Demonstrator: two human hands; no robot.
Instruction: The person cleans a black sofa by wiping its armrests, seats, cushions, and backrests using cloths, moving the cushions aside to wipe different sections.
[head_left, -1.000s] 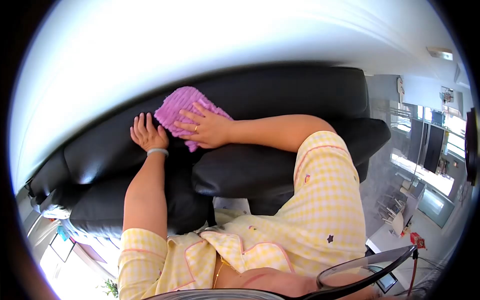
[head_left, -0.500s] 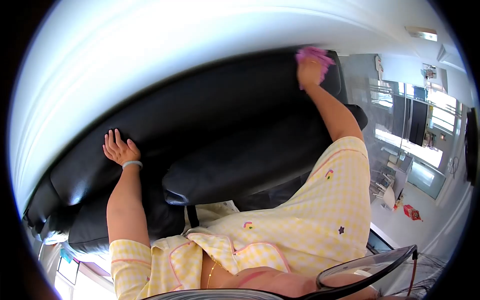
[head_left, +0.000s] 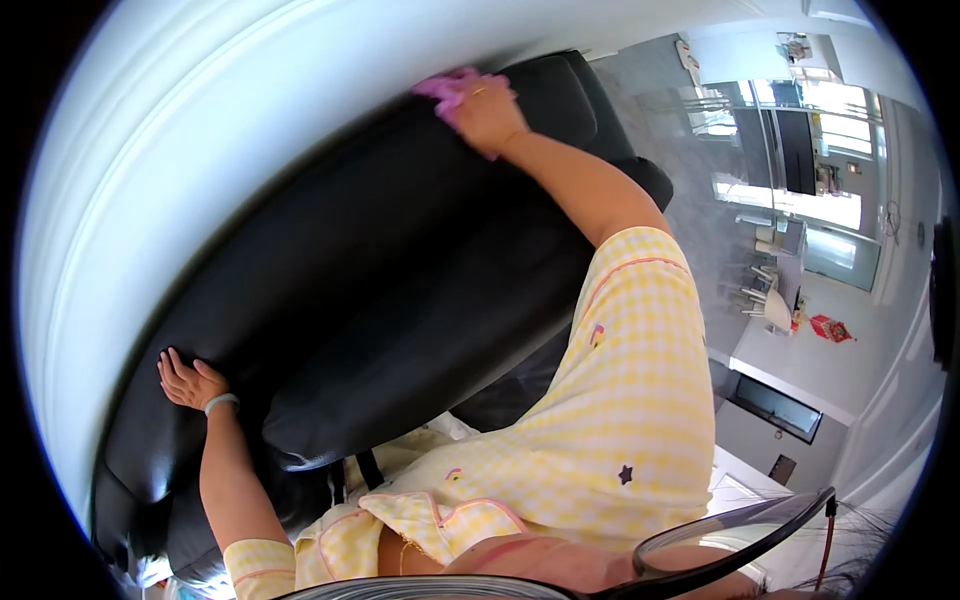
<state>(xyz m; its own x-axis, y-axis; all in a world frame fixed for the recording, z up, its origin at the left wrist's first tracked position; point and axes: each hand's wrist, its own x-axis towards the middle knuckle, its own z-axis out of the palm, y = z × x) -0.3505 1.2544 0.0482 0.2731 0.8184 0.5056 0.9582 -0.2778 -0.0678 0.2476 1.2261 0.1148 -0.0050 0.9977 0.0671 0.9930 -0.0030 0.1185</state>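
Note:
A pink cloth [head_left: 452, 98] is bunched under my right hand [head_left: 488, 118], whose fingers are wrapped round it on the top edge of the black sofa's backrest [head_left: 330, 210]. My left hand [head_left: 190, 382] rests palm down on the same backrest, farther along to the left, fingers slightly spread and holding nothing. A pale bracelet [head_left: 221, 403] circles my left wrist. The black seat cushion [head_left: 420, 350] lies between my two arms, below the backrest.
A white wall [head_left: 150, 190] runs close behind the sofa. On the right are a grey shiny floor [head_left: 665, 130], a white chair [head_left: 775, 308], a white counter [head_left: 800, 370] and a red hanging ornament [head_left: 830, 328]. Black-framed glasses [head_left: 740, 540] cross the bottom.
My right hand has slid left along the backrest top with the cloth, away from the sofa's right end. The whole view has shifted and turned; my left hand still rests on the backrest.

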